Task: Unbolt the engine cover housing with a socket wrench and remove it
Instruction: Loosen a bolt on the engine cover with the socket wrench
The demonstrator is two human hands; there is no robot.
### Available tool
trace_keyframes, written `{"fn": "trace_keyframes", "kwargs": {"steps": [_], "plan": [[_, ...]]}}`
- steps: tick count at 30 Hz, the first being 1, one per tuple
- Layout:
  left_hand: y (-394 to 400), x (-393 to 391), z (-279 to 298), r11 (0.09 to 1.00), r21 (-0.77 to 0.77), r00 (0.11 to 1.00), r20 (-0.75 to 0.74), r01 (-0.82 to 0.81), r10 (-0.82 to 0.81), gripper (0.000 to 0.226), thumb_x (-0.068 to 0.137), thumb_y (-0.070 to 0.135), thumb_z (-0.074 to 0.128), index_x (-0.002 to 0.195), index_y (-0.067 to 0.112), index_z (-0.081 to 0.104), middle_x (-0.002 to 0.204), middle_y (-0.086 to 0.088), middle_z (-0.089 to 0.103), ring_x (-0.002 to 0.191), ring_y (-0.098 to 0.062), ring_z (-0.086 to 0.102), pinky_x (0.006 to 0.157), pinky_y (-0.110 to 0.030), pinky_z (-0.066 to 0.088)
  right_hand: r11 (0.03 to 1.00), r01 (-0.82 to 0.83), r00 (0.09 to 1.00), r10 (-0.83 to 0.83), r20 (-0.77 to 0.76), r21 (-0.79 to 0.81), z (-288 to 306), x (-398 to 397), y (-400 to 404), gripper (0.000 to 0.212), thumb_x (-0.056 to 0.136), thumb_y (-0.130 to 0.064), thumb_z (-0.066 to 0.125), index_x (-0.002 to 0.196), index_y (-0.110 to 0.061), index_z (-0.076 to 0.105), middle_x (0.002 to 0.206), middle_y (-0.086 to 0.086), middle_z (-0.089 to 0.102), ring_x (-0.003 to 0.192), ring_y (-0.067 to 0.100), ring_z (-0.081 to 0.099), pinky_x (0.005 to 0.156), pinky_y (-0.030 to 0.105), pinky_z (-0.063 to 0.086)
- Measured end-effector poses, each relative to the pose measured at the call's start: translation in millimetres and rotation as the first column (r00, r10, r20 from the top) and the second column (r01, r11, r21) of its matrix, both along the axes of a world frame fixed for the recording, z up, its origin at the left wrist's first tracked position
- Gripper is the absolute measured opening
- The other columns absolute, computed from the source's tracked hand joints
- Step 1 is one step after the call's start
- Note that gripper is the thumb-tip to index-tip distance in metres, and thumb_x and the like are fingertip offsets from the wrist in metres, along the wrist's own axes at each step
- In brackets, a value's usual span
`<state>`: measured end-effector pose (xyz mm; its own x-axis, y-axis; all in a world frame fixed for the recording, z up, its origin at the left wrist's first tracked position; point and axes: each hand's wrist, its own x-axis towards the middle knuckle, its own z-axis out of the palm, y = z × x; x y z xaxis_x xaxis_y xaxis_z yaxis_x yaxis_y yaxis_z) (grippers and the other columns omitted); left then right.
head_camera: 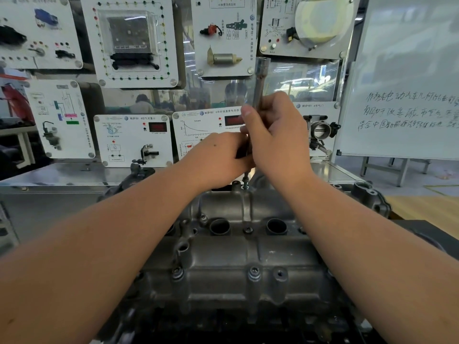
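The socket wrench [258,80] is held upright over the far edge of the engine cover housing [238,256], gripped by the right hand [278,135]. Its lower shaft is hidden behind the left hand [221,157], whose fingers are curled around it; only the tip is seen at a bolt [245,185].

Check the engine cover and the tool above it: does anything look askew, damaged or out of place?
Nothing stands out. Both hands, left hand and right hand, grip the socket wrench roughly upright over a far-edge bolt that stands proud of the engine cover. No cracks or spills show.
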<state>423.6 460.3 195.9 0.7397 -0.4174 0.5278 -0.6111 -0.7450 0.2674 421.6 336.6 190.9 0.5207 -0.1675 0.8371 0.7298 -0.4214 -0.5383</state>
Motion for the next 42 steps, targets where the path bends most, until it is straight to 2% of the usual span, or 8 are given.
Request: {"fn": "trace_keyframes", "kwargs": {"steps": [6,9,11,19,24,31,37,42], "plan": [[-0.1,-2.7,1.2,0.998,-0.030,0.998,-0.042,0.051,-0.052,0.024,0.098,0.015,0.049,0.081,0.032,0.053,0.082,-0.003,0.070,0.078,-0.021,0.069,0.079,-0.047,0.056,0.997,0.004,1.000,-0.004,-0.005,-0.077,0.0,0.8,-0.4,0.024,0.104,-0.026,0.050,0.096,-0.008,0.064,0.082,-0.002,0.071,0.074,0.006,0.064,0.063,0.024,0.043],[1.5,-0.5,2.0,1.000,0.013,1.000,-0.026,0.014,-0.014,0.012,0.096,0.020,0.054,0.087,0.025,0.060,0.080,-0.004,0.071,0.076,-0.021,0.069,0.077,-0.048,0.056,0.997,-0.074,0.996,0.072,-0.043,-0.031,-0.4,-0.5,-0.2,0.018,0.099,-0.033,0.060,0.115,-0.025,0.054,0.092,-0.007,0.075,0.085,0.003,0.068,0.073,0.020,0.051],[1.6,-0.3,1.9,1.000,0.004,1.000,-0.020,0.001,-0.001,0.010,0.095,0.023,0.056,0.093,0.017,0.064,0.078,-0.005,0.071,0.075,-0.022,0.069,0.076,-0.048,0.056,0.999,-0.044,0.999,0.043,-0.029,-0.027,-1.0,-0.2,-0.5,0.018,0.096,-0.032,0.065,0.107,-0.030,0.051,0.087,-0.007,0.073,0.082,0.003,0.068,0.071,0.019,0.052],[0.3,-2.6,2.2,0.999,-0.016,0.997,-0.072,0.033,-0.034,0.013,0.097,0.014,0.052,0.091,0.013,0.064,0.084,-0.007,0.071,0.081,-0.025,0.069,0.081,-0.049,0.055,0.999,-0.012,1.000,0.011,-0.019,-0.034,0.5,0.0,0.3,0.019,0.103,-0.025,0.051,0.108,-0.013,0.066,0.090,-0.002,0.073,0.083,0.014,0.069,0.077,0.037,0.056],[2.6,-0.5,1.6,1.000,-0.011,0.999,-0.042,0.016,-0.016,0.015,0.092,0.025,0.058,0.095,0.013,0.067,0.078,-0.004,0.071,0.076,-0.022,0.069,0.077,-0.048,0.055,1.000,-0.014,1.000,0.014,-0.010,-0.018,-0.5,-0.9,0.4,0.019,0.095,-0.031,0.065,0.107,-0.027,0.051,0.081,-0.007,0.072,0.077,0.006,0.067,0.065,0.012,0.046],[0.8,-1.0,0.6,0.999,-0.027,0.997,-0.068,0.045,-0.046,0.017,0.095,0.013,0.054,0.083,0.022,0.060,0.084,-0.005,0.071,0.081,-0.021,0.067,0.080,-0.045,0.054,0.999,0.001,1.000,-0.001,-0.003,-0.038,0.5,-0.6,-1.0,0.021,0.102,-0.023,0.053,0.095,-0.009,0.067,0.081,0.000,0.072,0.078,0.015,0.069,0.073,0.032,0.052],[1.7,-0.7,2.0,1.000,0.000,1.000,-0.013,0.012,-0.012,0.021,0.092,0.023,0.059,0.076,0.036,0.052,0.076,0.000,0.069,0.072,-0.017,0.066,0.073,-0.043,0.055,0.998,-0.053,0.998,0.052,-0.041,-0.024,-1.0,-0.6,-0.6,0.019,0.097,-0.031,0.064,0.110,-0.030,0.051,0.088,-0.006,0.074,0.082,0.006,0.068,0.071,0.020,0.052],[1.1,-0.6,1.3,1.000,-0.021,0.999,-0.050,0.001,-0.002,0.014,0.094,0.021,0.056,0.083,0.018,0.064,0.079,-0.004,0.071,0.076,-0.020,0.066,0.077,-0.046,0.055,0.999,-0.026,1.000,0.026,-0.015,-0.019,0.0,-1.6,-0.1,0.010,0.099,-0.023,0.060,0.106,-0.017,0.064,0.090,-0.004,0.073,0.085,0.011,0.070,0.079,0.034,0.056]]}}
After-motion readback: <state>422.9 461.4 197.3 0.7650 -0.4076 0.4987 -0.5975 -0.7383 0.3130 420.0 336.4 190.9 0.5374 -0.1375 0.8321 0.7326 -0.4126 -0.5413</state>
